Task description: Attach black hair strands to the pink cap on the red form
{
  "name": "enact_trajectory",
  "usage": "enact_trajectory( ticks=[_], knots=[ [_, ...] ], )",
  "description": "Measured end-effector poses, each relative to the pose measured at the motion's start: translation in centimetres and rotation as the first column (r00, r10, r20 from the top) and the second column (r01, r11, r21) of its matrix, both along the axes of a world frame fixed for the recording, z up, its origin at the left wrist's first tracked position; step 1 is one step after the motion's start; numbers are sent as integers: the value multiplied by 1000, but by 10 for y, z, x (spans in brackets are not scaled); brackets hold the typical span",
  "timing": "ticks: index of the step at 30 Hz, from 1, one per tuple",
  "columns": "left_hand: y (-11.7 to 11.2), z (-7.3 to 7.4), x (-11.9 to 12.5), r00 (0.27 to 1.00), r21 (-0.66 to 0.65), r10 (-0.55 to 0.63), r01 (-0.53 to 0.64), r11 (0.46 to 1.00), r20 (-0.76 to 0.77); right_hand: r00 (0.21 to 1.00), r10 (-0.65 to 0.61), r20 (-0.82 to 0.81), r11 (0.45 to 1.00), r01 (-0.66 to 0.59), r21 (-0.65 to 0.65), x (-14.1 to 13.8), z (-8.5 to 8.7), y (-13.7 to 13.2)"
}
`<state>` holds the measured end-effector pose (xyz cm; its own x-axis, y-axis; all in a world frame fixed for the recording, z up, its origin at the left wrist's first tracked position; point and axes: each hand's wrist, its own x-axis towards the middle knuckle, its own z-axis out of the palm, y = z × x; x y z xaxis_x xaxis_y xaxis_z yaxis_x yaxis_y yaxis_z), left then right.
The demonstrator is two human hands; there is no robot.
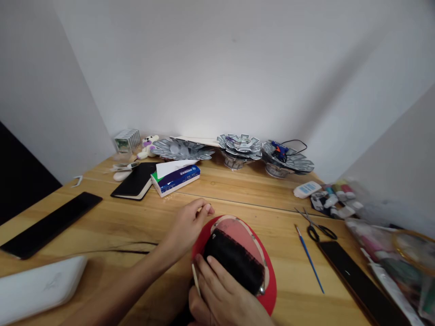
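Observation:
A red oval piece (270, 292) lies low in the head view, with a pink panel (234, 233) inside a pale patterned border. A glossy black hair-like band (234, 262) crosses it, and a small silvery bead (261, 290) sits at its lower right end. My left hand (192, 224) is above the piece's upper left edge, thumb and fingertips pinched; what they hold is too small to make out. My right hand (224, 294) rests its fingers on the black band's lower edge. A thin pale stick (196, 280) is gripped between its thumb and fingers.
Dark strands (132, 250) lie left of my forearm. A white case (44, 287), black slab (50, 224), notebook (132, 183) and tissue pack (176, 179) are leftward. Paintbrush (310, 260), scissors (316, 224) and black strip (356, 280) lie right. Card-petalled bowls (238, 154) line the wall.

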<state>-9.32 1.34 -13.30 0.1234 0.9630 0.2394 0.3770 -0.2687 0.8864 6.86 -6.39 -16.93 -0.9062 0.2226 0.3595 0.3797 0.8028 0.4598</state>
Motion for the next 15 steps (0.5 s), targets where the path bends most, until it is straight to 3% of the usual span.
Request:
enact_trajectory(
  ticks=[8,12,15],
  knots=[
    [-46,-22,-19,993,-2,87,-88,996,-85,994,41,-99,999,-37,40,-8,-27,-14],
    [-51,-13,-31,984,97,123,-110,989,-131,984,36,-176,999,-37,0,-10,-35,-23],
    [-44,1,-26,978,203,132,-97,974,-165,972,40,-233,999,-41,-3,3,-23,-30]
  ],
)
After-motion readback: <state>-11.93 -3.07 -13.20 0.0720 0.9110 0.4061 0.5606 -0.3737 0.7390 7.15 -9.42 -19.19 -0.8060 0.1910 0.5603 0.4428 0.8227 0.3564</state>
